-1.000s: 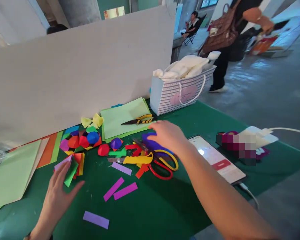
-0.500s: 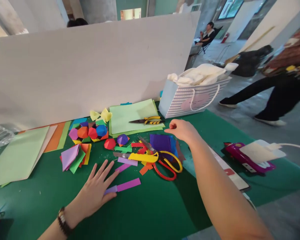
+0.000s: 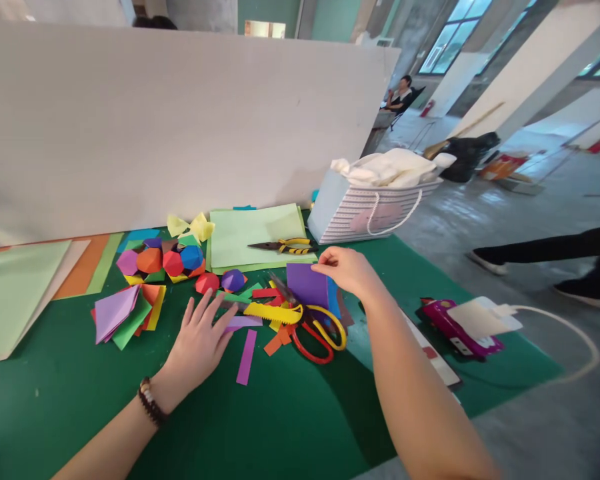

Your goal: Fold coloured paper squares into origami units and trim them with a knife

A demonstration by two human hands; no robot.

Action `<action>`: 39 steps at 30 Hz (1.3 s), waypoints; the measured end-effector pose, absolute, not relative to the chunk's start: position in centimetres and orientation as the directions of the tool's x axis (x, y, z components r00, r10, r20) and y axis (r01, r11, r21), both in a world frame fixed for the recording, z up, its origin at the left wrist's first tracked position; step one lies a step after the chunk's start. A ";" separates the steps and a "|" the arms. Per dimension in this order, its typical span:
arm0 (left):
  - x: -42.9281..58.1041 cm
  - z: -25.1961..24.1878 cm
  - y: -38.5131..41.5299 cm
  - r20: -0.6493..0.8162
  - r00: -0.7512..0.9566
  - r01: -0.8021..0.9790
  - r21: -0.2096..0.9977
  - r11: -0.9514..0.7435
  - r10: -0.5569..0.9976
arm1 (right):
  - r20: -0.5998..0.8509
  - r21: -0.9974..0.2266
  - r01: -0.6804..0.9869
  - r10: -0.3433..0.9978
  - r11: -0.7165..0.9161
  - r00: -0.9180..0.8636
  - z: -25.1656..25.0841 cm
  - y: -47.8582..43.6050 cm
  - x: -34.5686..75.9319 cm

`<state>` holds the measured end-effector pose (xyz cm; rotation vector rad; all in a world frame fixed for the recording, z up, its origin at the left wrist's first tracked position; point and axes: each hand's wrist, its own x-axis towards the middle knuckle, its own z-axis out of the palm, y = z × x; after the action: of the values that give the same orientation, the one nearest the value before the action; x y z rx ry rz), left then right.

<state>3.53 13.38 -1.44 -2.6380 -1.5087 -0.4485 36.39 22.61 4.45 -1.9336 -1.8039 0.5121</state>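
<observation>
My right hand [image 3: 351, 272] pinches the upper right edge of a purple paper square [image 3: 306, 283], which lies tilted above a small stack of coloured paper. My left hand [image 3: 196, 347] rests on the green table with its fingers spread, its fingertips by the blade of a yellow-handled knife [image 3: 273, 313]. Scissors [image 3: 314, 352] with red and yellow handles lie beside that knife, among paper scraps. A lavender strip [image 3: 245, 323] and a magenta strip [image 3: 247, 357] lie to the right of my left hand. Small folded paper balls [image 3: 174, 263] sit behind it.
Pliers [image 3: 286, 247] rest on light green sheets [image 3: 253, 223] at the back. A striped gift bag [image 3: 367, 207] stands behind my right hand. To the right are a phone [image 3: 433, 353] and a purple box with a white charger [image 3: 483, 319]. A white board [image 3: 180, 133] borders the table.
My right hand has moved down to the purple paper and taken its edge. My left hand has shifted up towards the knife, and the magenta strip beside it now lies at a different angle.
</observation>
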 end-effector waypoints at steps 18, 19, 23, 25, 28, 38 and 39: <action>0.2 3.1 8.9 -0.370 -0.031 0.051 0.927 0.371 0.928 | 0.151 -0.782 0.322 0.663 0.534 -0.734 3.5 12.2 24.6; -0.2 3.0 8.5 -0.411 0.038 0.070 0.910 0.408 0.911 | 0.131 -0.761 0.336 0.638 0.555 -0.759 2.8 12.0 24.8; -1.1 2.7 7.7 -0.472 0.208 0.024 0.878 0.478 0.857 | 0.249 -0.634 0.395 0.659 0.665 -0.710 0.0 11.9 24.5; -1.4 2.7 7.6 -0.509 0.318 0.039 0.850 0.525 0.800 | 0.379 -0.607 0.360 0.656 0.708 -0.653 -0.8 12.0 24.1; -1.7 2.7 7.4 -0.483 0.433 -0.018 0.839 0.543 0.761 | 0.486 -0.634 0.268 0.644 0.725 -0.591 -1.1 12.0 23.7; -1.0 1.0 6.2 -0.461 0.321 -0.233 0.808 0.540 0.828 | 0.394 -0.756 0.273 0.747 0.595 -0.535 -0.8 11.1 23.4; -0.8 0.9 6.2 -0.461 0.316 -0.223 0.813 0.537 0.829 | 0.355 -0.788 0.287 0.783 0.545 -0.512 -0.7 11.1 23.2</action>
<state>-0.80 6.22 0.92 -2.3439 -3.3493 -2.5479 23.24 11.11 -0.74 -0.8605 -2.0584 0.8757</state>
